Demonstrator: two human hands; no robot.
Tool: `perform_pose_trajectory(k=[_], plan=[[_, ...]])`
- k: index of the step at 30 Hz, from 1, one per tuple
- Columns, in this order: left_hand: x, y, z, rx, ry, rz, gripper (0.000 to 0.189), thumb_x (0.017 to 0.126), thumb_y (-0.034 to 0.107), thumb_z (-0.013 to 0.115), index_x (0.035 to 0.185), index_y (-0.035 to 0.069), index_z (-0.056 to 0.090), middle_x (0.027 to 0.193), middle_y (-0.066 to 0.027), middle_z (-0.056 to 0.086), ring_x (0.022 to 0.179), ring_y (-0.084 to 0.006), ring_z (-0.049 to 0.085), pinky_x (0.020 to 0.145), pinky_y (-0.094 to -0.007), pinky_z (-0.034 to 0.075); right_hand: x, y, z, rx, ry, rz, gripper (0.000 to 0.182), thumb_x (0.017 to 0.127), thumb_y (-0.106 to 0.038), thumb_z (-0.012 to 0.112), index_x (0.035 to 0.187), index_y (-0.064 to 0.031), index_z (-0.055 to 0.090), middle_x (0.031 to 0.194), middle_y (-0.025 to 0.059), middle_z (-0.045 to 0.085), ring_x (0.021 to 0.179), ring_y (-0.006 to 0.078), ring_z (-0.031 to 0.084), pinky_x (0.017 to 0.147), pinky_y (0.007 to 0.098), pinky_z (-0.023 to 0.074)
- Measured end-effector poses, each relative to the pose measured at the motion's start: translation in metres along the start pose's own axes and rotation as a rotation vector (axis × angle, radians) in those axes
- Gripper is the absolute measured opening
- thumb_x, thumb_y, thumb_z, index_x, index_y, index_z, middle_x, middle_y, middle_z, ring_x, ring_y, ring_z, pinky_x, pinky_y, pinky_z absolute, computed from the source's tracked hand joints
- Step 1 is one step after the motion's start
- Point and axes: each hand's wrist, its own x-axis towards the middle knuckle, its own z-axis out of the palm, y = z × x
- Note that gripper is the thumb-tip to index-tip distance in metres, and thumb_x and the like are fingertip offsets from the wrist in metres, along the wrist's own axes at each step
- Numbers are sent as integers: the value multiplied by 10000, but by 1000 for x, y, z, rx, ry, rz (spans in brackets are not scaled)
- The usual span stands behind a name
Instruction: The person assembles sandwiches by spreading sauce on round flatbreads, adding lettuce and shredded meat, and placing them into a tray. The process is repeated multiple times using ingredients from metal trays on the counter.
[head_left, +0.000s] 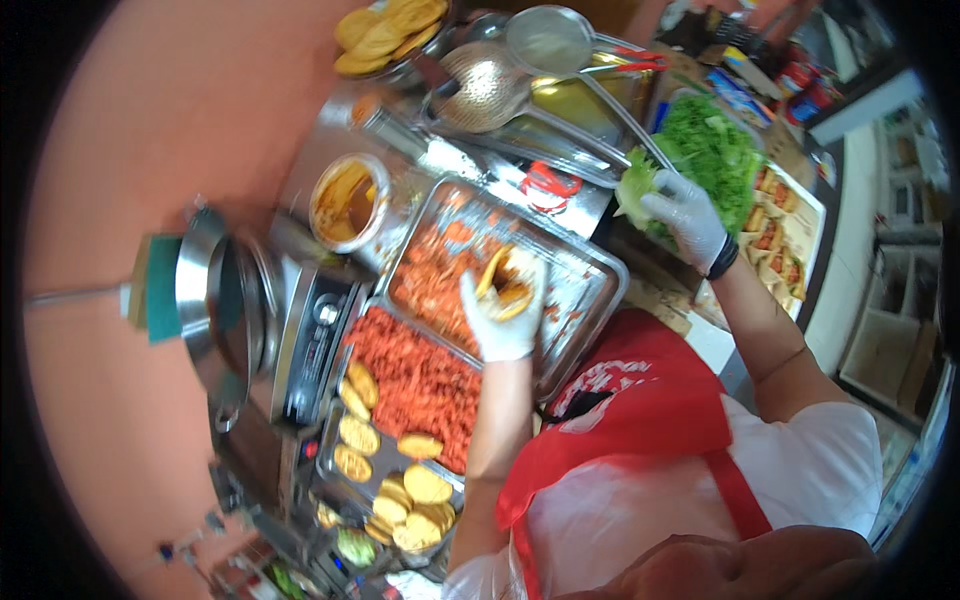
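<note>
My left hand (501, 319), in a pale disposable glove, holds a folded yellow bread or shell (491, 274) with a dark opening. It is over a metal tray (616, 281) of shredded orange-red food (427, 277). In my right hand (690, 217), gloved too and with a dark band at the wrist, is a piece of green lettuce (636, 187). Close beyond that hand stands a tub of shredded lettuce (709, 142). To its right, a pale tray (814, 217) bears several filled breads (772, 240). What fills the held bread cannot be made out clearly.
A second tray holds red shredded food (420, 375) and yellow rounds (427, 484). A tub of orange sauce (350, 202), a digital scale or cooker panel (319, 352) and steel pans (225, 307) are at left. A perforated skimmer (484, 86), a mesh strainer (549, 39) and red-handled scissors (551, 186) lie ahead.
</note>
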Motion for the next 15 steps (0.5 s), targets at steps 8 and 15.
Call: perform_pose_trajectory(k=[8, 15], plan=[[-11, -5, 4, 67, -65, 7, 699, 945, 565, 529, 1304, -35, 549, 1204, -196, 634, 1084, -336, 628, 976, -464, 516, 2, 38, 137, -1114, -495, -952, 175, 809, -122, 620, 977, -104, 667, 990, 67, 672, 927, 264, 658, 798, 373, 541], [-20, -4, -14, 120, -58, 48, 667, 964, 557, 507, 1274, -30, 569, 1221, -224, 636, 1069, -354, 636, 934, -456, 544, -20, 45, 138, -974, -684, -742, 341, 848, -45, 581, 1171, -107, 669, 1236, 141, 646, 1145, 325, 623, 940, 410, 525]])
